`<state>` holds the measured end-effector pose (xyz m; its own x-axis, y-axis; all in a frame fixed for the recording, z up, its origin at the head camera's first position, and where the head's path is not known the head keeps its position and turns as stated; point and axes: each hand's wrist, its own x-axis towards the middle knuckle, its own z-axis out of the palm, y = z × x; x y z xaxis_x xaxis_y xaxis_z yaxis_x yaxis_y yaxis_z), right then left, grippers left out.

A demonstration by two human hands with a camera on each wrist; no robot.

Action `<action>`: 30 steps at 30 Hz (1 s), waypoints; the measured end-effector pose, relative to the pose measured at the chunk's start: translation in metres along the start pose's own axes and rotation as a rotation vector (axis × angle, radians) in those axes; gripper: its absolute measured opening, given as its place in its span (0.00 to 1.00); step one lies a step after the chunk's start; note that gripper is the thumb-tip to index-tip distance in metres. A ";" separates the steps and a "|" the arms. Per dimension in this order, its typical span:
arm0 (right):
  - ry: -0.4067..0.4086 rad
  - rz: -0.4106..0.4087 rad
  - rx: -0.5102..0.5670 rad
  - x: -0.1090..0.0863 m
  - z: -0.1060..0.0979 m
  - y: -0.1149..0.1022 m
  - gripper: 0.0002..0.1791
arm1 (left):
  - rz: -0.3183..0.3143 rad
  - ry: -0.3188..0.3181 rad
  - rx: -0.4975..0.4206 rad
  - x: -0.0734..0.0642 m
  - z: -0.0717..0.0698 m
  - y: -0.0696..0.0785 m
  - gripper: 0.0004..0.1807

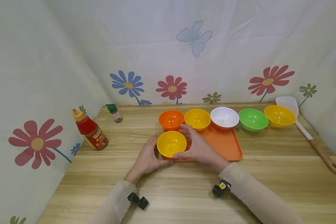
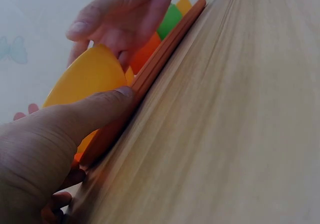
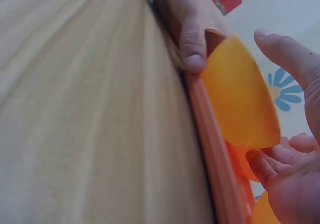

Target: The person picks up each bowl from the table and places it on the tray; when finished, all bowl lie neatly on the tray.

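Partly hidden orange tray (image 1: 226,143), nearest yellow bowl (image 1: 171,144) blocking its left

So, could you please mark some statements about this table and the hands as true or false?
1. The bottle stands left of the jar. True.
2. The jar's cap is red. False: it is green.
3. The left hand and right hand are on either side of the front bowl. True.
4. The front bowl is white. False: it is yellow.
5. The spatula lies right of the green bowl. True.
6. The green bowl is leftmost in the back row. False: the orange bowl is.
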<state>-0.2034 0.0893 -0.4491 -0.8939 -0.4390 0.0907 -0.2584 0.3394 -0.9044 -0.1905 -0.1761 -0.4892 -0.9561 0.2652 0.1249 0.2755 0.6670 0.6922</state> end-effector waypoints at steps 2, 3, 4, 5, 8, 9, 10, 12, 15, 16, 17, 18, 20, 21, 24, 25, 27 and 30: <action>0.005 -0.017 0.004 0.000 -0.003 -0.003 0.66 | 0.003 -0.001 -0.002 0.000 0.000 0.000 0.59; 0.008 -0.028 0.006 0.001 -0.005 -0.005 0.66 | 0.002 -0.001 -0.003 0.000 0.000 -0.001 0.60; 0.013 -0.035 0.010 0.001 -0.006 -0.007 0.65 | 0.004 -0.001 -0.002 0.000 0.000 -0.001 0.60; 0.017 -0.043 0.016 0.001 -0.008 -0.008 0.65 | 0.005 0.000 0.001 0.000 0.000 -0.001 0.60; 0.039 -0.063 0.023 0.001 -0.015 -0.014 0.63 | 0.003 0.001 0.010 0.000 0.000 -0.002 0.60; 0.049 -0.071 0.024 0.001 -0.018 -0.017 0.62 | 0.000 0.001 0.013 0.000 0.000 -0.002 0.61; 0.060 -0.077 0.019 0.001 -0.021 -0.019 0.62 | -0.002 0.001 0.016 0.000 0.000 -0.002 0.61; 0.084 -0.093 0.003 0.001 -0.029 -0.022 0.60 | -0.009 0.000 0.020 0.000 0.000 -0.003 0.62; 0.118 -0.123 -0.020 0.002 -0.045 -0.027 0.60 | -0.013 -0.001 0.018 0.000 0.000 -0.003 0.62; 0.129 -0.132 -0.029 0.002 -0.051 -0.029 0.60 | -0.011 0.000 0.016 0.000 0.000 -0.003 0.62; 0.140 -0.140 -0.028 0.001 -0.057 -0.031 0.60 | -0.009 -0.001 0.016 0.000 0.000 -0.003 0.62; 0.152 -0.146 -0.030 0.001 -0.064 -0.032 0.60 | -0.008 -0.001 0.015 0.000 -0.001 -0.003 0.62; 0.177 -0.159 -0.036 0.001 -0.077 -0.035 0.61 | -0.004 -0.004 0.012 0.000 -0.001 -0.002 0.62; 0.191 -0.162 -0.037 0.001 -0.083 -0.036 0.60 | -0.002 -0.005 0.011 0.000 -0.001 -0.002 0.62; 0.236 -0.156 -0.057 0.000 -0.102 -0.038 0.60 | -0.001 -0.008 0.014 0.000 -0.002 -0.002 0.63; 0.252 -0.153 -0.060 -0.001 -0.108 -0.039 0.59 | 0.000 -0.008 0.015 0.000 -0.001 -0.002 0.63; 0.285 -0.142 -0.072 -0.003 -0.121 -0.041 0.58 | 0.003 -0.008 0.020 0.001 -0.001 -0.002 0.62; 0.334 -0.133 -0.101 -0.008 -0.140 -0.044 0.58 | 0.008 -0.008 0.022 0.001 -0.001 -0.002 0.62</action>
<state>-0.2365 0.1943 -0.3520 -0.9162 -0.1943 0.3504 -0.3998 0.3853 -0.8317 -0.1925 -0.1776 -0.4901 -0.9531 0.2756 0.1247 0.2850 0.6801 0.6754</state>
